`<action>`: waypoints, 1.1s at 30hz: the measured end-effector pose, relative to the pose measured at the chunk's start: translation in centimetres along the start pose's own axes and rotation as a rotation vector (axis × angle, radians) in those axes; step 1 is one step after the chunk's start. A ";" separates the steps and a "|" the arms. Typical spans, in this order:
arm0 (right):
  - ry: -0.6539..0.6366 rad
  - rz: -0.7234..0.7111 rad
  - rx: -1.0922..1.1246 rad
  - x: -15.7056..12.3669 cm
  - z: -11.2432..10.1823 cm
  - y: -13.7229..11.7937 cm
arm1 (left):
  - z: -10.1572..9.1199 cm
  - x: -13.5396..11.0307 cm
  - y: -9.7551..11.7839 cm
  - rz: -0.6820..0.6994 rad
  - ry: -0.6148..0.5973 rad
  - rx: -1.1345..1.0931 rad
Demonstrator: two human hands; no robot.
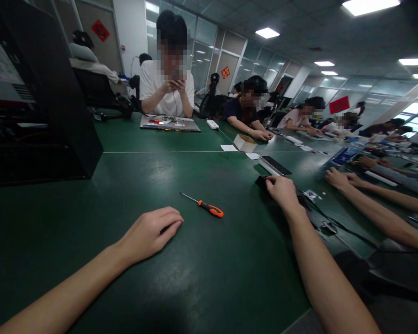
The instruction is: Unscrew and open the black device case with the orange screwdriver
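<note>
My left hand (pixel 149 232) rests on the green table (pixel 132 185) with its fingers curled under; I cannot see anything in it. A screwdriver (pixel 204 205) with an orange handle lies just beyond it, untouched. My right hand (pixel 280 189) reaches out to the right and closes its fingers over a small black object (pixel 261 181) near the table's edge. A dark phone (pixel 276 165) lies flat a little farther away.
A large black case (pixel 52 93) stands at the left. A small cardboard box (pixel 244 142) and paper slips lie mid-table. A neighbour's arms (pixel 376 204) stretch in from the right. Several people sit along the far side, one by a tray (pixel 170 123).
</note>
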State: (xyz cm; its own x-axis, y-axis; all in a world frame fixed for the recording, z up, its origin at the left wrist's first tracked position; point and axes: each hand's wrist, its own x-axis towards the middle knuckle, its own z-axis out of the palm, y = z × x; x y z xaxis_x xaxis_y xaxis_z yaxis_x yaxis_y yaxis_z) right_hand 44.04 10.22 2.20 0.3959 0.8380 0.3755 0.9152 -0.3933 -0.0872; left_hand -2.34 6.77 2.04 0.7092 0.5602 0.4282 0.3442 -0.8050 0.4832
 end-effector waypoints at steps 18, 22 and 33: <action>0.174 -0.089 0.091 0.3 -1.2 5.4 | 0.2 -0.1 -0.2 0.038 0.016 0.024; 0.127 -0.167 0.103 0.5 -0.6 5.2 | 0.1 0.0 -0.2 0.035 0.017 0.016; -0.023 -0.144 0.008 1.0 1.0 3.7 | 0.2 -0.1 -0.4 0.038 0.008 0.031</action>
State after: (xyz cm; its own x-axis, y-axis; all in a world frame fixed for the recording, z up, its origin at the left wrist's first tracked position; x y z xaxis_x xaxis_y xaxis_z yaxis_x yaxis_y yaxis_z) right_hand 47.89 10.02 1.32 0.2616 0.8942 0.3634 0.9634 -0.2650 -0.0415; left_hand -2.44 7.02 1.61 0.7174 0.5306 0.4515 0.3362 -0.8312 0.4428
